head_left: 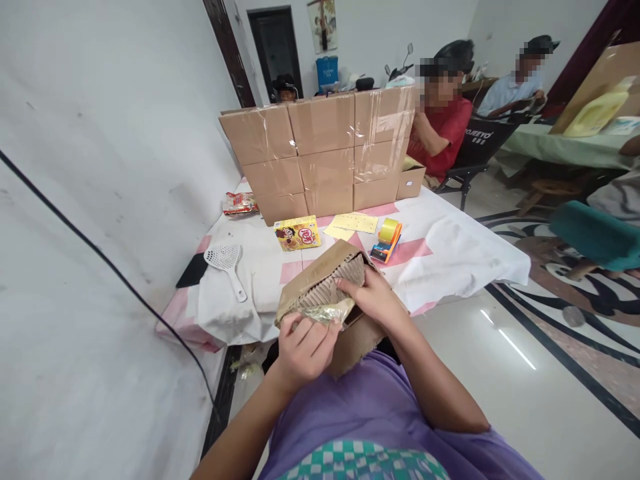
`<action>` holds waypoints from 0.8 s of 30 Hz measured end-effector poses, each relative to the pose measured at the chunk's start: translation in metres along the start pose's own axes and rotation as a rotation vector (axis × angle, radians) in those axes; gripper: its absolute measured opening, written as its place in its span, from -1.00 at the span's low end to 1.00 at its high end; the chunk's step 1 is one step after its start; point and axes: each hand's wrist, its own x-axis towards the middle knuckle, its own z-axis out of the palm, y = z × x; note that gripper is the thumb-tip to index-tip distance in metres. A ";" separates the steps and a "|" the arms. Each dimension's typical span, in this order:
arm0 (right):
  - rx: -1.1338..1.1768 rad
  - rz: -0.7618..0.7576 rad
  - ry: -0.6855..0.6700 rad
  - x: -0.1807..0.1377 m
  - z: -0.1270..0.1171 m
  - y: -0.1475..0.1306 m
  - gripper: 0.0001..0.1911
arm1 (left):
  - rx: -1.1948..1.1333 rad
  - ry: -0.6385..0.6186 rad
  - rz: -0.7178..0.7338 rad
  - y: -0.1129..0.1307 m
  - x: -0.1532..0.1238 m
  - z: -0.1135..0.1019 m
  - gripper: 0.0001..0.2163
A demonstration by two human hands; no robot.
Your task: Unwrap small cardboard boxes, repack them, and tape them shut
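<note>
An open cardboard box [317, 271] is tilted in front of me at the table's near edge, one flap hanging toward my lap. Inside it lies a ridged piece of corrugated cardboard [330, 288]. My left hand [307, 343] pinches a crinkled, shiny yellowish plastic wrapping [327, 312] at the box's mouth. My right hand [375, 293] reaches into the right side, its thumb pressed on the corrugated cardboard and its other fingers partly hidden by it. What lies deeper in the box cannot be seen.
Beyond the box are a yellow snack box [297, 234], yellow sheets [353, 225] and an orange tape dispenser [387, 240]. A white slotted skimmer [227, 267] lies left. Stacked taped cartons [325, 153] form a barrier at the back. A person in red [445, 137] sits behind.
</note>
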 end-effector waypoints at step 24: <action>0.604 0.018 0.141 0.013 0.004 0.018 -0.61 | 0.012 -0.150 -0.076 0.015 0.012 -0.001 -0.83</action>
